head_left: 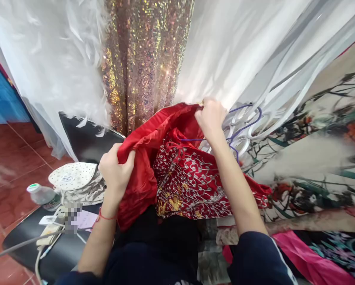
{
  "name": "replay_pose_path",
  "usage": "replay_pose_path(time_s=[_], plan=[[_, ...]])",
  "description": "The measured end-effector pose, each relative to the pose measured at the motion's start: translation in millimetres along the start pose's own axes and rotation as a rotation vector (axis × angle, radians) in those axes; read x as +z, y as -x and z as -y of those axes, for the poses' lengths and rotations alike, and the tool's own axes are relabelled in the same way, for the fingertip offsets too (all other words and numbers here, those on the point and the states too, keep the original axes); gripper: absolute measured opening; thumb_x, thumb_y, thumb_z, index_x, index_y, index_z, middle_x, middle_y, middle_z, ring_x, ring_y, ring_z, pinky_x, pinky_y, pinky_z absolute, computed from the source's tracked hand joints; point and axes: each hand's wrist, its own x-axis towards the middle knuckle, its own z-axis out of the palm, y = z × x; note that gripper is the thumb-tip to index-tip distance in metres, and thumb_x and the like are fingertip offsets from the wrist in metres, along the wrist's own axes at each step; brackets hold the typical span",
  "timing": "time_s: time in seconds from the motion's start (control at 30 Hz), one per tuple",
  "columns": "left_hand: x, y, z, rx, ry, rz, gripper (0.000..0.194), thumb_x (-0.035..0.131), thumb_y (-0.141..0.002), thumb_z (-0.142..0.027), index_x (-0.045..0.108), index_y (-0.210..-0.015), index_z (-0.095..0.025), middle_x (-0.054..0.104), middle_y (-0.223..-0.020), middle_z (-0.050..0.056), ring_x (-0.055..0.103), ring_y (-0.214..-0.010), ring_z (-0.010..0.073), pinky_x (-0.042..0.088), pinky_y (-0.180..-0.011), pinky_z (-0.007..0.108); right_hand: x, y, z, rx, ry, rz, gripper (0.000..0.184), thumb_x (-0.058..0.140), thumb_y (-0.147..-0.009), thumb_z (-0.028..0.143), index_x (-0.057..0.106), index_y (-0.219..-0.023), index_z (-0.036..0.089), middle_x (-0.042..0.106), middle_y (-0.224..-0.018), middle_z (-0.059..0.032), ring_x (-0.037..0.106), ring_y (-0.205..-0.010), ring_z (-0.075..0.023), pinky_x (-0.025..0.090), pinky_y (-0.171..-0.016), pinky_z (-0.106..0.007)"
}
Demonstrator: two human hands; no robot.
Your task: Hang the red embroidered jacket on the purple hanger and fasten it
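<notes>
A red satin-lined garment with silver and gold embroidery (192, 180) hangs between the person's two hands, in front of the lap. The left hand (116, 166) grips a bunched fold at the garment's left edge, thumb over the cloth; the right hand (210, 116) pinches its upper edge. A thin purple hanger (245, 123) sits at the garment's right, one end reaching across it. Behind the garment hangs gold-and-pink sequined fabric (147, 51). To its left, a white dotted cloth item (73, 176) and a clear plastic bottle with a green-and-white cap (43, 194) rest on a black chair (20, 239). Cream floral fabric (323, 126) spreads to the garment's right.
</notes>
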Motion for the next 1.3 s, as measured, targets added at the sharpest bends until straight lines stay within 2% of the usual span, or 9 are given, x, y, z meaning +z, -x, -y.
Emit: replay_pose_path(time_s=[0.23,0.43,0.53,0.63,0.8,0.93,1.07,1.13,1.3], plan=[[15.4,1,-14,0.156,-0.058,0.366,0.026,0.058,-0.091,-0.044,0.069,-0.092,-0.020,0.074,-0.087,0.008,0.066,-0.079,0.0230,0.033,-0.063,0.028,-6,40,-11,-0.293,0.078,0.580,0.035,0.043,-0.091,0.016,0.073,-0.109,0.013,0.075,-0.107,-0.0195,0.069,-0.096,-0.0309,0.047,-0.077,-0.036],[0.8,14,-25,0.547,0.317,0.999,0.029,0.065,-0.089,-0.051,0.072,-0.080,-0.025,0.072,-0.072,-0.001,0.064,-0.065,0.0141,0.040,-0.063,0.024,-15,78,-9,-0.368,0.068,0.493,0.031,0.046,-0.090,0.028,0.075,-0.091,0.018,0.077,-0.096,-0.0155,0.068,-0.090,-0.0286,0.043,-0.073,-0.035],[-1.1,-1,-43,0.507,0.468,0.693,0.027,0.061,-0.093,-0.046,0.073,-0.097,-0.023,0.076,-0.092,0.003,0.068,-0.081,0.0153,0.048,-0.078,0.026,-25,87,-10,-0.432,0.012,0.483,0.034,0.046,-0.089,0.035,0.075,-0.083,0.018,0.075,-0.085,-0.0133,0.065,-0.080,-0.0262,0.036,-0.066,-0.034],[23.9,-33,-61,0.522,0.457,0.374,0.047,0.070,-0.084,-0.050,0.066,-0.119,-0.019,0.069,-0.124,0.012,0.060,-0.115,0.0238,0.047,-0.100,0.036,-27,90,-13,-0.505,-0.041,0.459,0.035,0.045,-0.090,0.037,0.075,-0.086,0.019,0.073,-0.081,-0.0106,0.062,-0.076,-0.0237,0.031,-0.064,-0.033],[89.5,-69,-83,0.528,0.694,1.060,0.041,0.052,-0.093,-0.053,0.066,-0.088,-0.014,0.065,-0.081,0.003,0.057,-0.072,0.0129,0.048,-0.067,0.025,-21,94,-32,-0.435,-0.004,0.244,0.034,0.042,-0.092,0.028,0.073,-0.098,0.016,0.074,-0.091,-0.0134,0.063,-0.085,-0.0256,0.038,-0.069,-0.035],[105.6,-70,-97,0.525,0.757,1.104,0.043,0.054,-0.094,-0.050,0.056,-0.069,-0.015,0.048,-0.064,-0.003,0.042,-0.059,0.0080,0.035,-0.056,0.022,-39,119,-74,-0.341,-0.085,-0.029,0.035,0.038,-0.096,0.027,0.072,-0.100,0.022,0.071,-0.104,-0.0132,0.062,-0.103,-0.0287,0.046,-0.088,-0.041],[99.5,-70,-111,0.561,0.752,1.201,0.045,0.055,-0.093,-0.050,0.052,-0.064,-0.017,0.043,-0.059,-0.004,0.035,-0.054,0.0073,0.029,-0.051,0.023,-72,144,-134,-0.040,-0.093,-0.098,0.037,0.035,-0.098,0.034,0.072,-0.100,0.028,0.069,-0.094,-0.0148,0.064,-0.097,-0.0307,0.048,-0.086,-0.044],[98.0,-70,-123,0.581,0.780,1.181,0.044,0.056,-0.093,-0.050,0.054,-0.064,-0.016,0.043,-0.058,-0.004,0.035,-0.054,0.0074,0.028,-0.050,0.023,-80,144,-161,0.041,-0.189,0.041,0.033,0.040,-0.098,0.039,0.071,-0.094,0.029,0.071,-0.089,-0.0131,0.067,-0.087,-0.0288,0.049,-0.082,-0.042],[100.4,-71,-157,0.507,0.956,0.981,0.038,0.059,-0.090,-0.048,0.064,-0.072,-0.015,0.056,-0.065,0.000,0.047,-0.060,0.0095,0.037,-0.055,0.023,-65,120,-198,-0.016,-0.663,0.735,0.044,0.052,-0.090,0.062,0.073,-0.092,0.023,0.075,-0.085,-0.0062,0.065,-0.069,-0.0185,0.053,-0.065,-0.032]])
